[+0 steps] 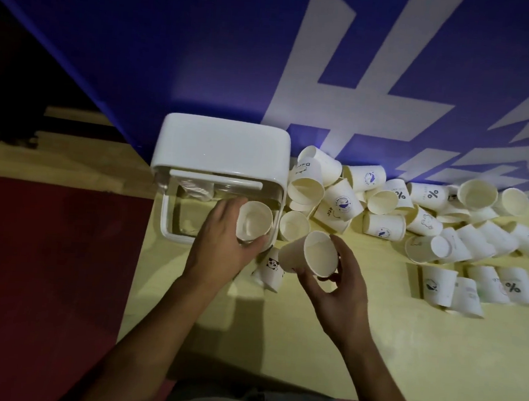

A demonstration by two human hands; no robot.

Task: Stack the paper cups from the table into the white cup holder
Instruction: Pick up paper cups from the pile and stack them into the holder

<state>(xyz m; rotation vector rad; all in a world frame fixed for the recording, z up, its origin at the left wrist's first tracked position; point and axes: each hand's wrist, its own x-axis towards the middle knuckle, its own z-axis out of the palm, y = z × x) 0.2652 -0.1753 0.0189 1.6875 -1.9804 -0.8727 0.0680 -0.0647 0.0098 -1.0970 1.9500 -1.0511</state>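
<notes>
The white cup holder [220, 143] stands at the table's left edge with its clear front compartment open toward me. My left hand [221, 247] grips a paper cup [253, 220], mouth up, at the holder's front right corner. Just right of it, my right hand [338, 285] holds a second paper cup [310, 251], tilted with its mouth facing me. Another cup [293, 224] stands upright between the holder and the pile. A panda-print cup [271, 269] lies on its side beneath my hands.
Several loose paper cups [414, 212] lie heaped along the blue wall banner [205, 53], with more lying on their sides [484, 287] at the right. The yellow table [277, 343] ends at the left over red floor [46, 262].
</notes>
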